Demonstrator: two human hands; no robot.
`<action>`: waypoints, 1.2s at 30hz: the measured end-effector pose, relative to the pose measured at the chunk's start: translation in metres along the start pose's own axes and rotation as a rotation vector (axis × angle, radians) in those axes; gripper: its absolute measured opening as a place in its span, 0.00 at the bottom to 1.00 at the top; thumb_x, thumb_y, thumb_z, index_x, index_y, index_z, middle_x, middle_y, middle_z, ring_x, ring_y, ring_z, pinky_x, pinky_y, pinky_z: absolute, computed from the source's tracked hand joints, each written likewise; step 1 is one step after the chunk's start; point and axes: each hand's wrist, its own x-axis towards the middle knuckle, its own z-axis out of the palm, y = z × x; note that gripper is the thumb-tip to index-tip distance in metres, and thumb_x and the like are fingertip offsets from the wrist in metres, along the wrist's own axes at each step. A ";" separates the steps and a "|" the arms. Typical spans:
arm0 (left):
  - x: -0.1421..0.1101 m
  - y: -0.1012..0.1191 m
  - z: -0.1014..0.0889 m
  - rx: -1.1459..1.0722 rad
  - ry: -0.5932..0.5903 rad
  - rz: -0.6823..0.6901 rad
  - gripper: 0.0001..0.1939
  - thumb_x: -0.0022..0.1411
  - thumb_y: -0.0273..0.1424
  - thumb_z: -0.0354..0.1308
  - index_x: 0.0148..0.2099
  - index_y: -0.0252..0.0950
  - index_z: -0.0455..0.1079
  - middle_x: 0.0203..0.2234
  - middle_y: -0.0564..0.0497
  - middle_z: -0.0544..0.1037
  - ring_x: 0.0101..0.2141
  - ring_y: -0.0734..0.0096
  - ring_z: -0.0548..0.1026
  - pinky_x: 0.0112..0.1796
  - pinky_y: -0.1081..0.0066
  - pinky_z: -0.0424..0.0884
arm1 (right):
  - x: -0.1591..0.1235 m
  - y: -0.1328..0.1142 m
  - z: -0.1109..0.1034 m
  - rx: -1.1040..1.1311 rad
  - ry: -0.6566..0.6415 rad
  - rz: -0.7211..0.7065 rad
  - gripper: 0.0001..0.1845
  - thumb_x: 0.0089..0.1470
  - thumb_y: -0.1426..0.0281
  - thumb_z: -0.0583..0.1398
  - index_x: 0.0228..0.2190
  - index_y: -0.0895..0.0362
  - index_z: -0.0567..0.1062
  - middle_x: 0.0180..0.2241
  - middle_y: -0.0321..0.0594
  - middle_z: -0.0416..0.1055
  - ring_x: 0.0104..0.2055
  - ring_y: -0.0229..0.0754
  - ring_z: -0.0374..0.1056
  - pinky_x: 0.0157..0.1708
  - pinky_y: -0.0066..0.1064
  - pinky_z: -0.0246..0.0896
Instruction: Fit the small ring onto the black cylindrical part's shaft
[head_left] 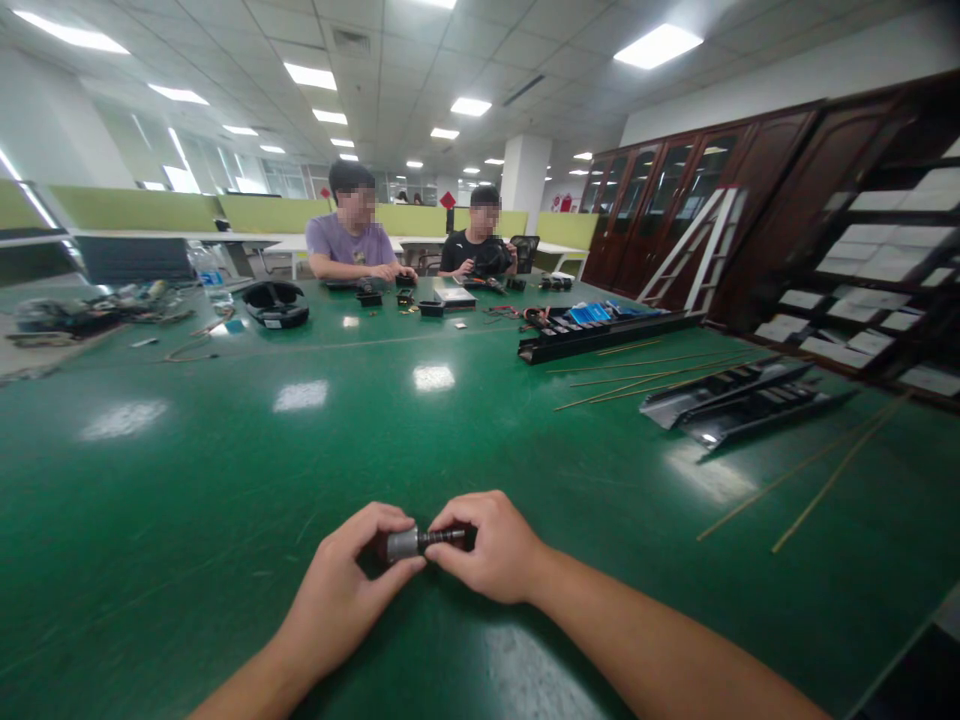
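Note:
Low in the middle of the view, both hands meet over the green tabletop at a small metal part. My left hand [349, 575] is closed around its smooth grey cylinder [403, 544], thumb below and fingers above. A dark ridged shaft [444, 537] extends rightward from the cylinder, roughly level. My right hand [491, 550] pinches this shaft between thumb and fingers, close to where it meets the cylinder. The fingers partly cover both pieces, and I cannot tell whether they are fixed together.
Long black metal channels [765, 415] and thin rods [799, 480] lie at the right on the green table [225, 470]. A black headset [275, 304] and tangled parts [97, 310] lie farther left. Two people sit across the table, near small black boxes [431, 309]. A stepladder [694, 250] stands behind.

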 end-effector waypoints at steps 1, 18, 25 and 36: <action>0.000 0.000 0.000 0.001 -0.003 -0.003 0.09 0.59 0.35 0.63 0.42 0.41 0.70 0.40 0.52 0.75 0.42 0.67 0.74 0.43 0.68 0.70 | 0.000 0.000 0.000 0.000 0.000 0.002 0.06 0.49 0.68 0.65 0.31 0.56 0.79 0.27 0.35 0.76 0.29 0.37 0.70 0.31 0.26 0.59; 0.000 -0.001 -0.002 -0.003 0.003 -0.008 0.11 0.60 0.37 0.63 0.43 0.40 0.70 0.40 0.49 0.75 0.41 0.64 0.74 0.43 0.66 0.70 | 0.001 -0.001 -0.002 -0.004 -0.003 0.025 0.05 0.49 0.68 0.65 0.30 0.56 0.78 0.26 0.36 0.75 0.28 0.37 0.69 0.30 0.27 0.59; -0.001 -0.001 -0.003 -0.005 -0.002 -0.019 0.11 0.60 0.37 0.63 0.43 0.40 0.70 0.40 0.50 0.75 0.40 0.65 0.75 0.42 0.67 0.70 | 0.000 -0.001 -0.001 -0.018 0.000 0.017 0.06 0.49 0.67 0.65 0.30 0.56 0.78 0.26 0.36 0.75 0.28 0.37 0.69 0.30 0.26 0.58; -0.001 0.001 -0.004 0.009 0.045 -0.002 0.11 0.58 0.37 0.64 0.41 0.39 0.72 0.40 0.50 0.76 0.40 0.65 0.76 0.42 0.68 0.72 | 0.001 -0.004 -0.004 -0.014 0.001 0.023 0.06 0.49 0.68 0.65 0.31 0.56 0.78 0.26 0.36 0.74 0.27 0.37 0.68 0.29 0.27 0.58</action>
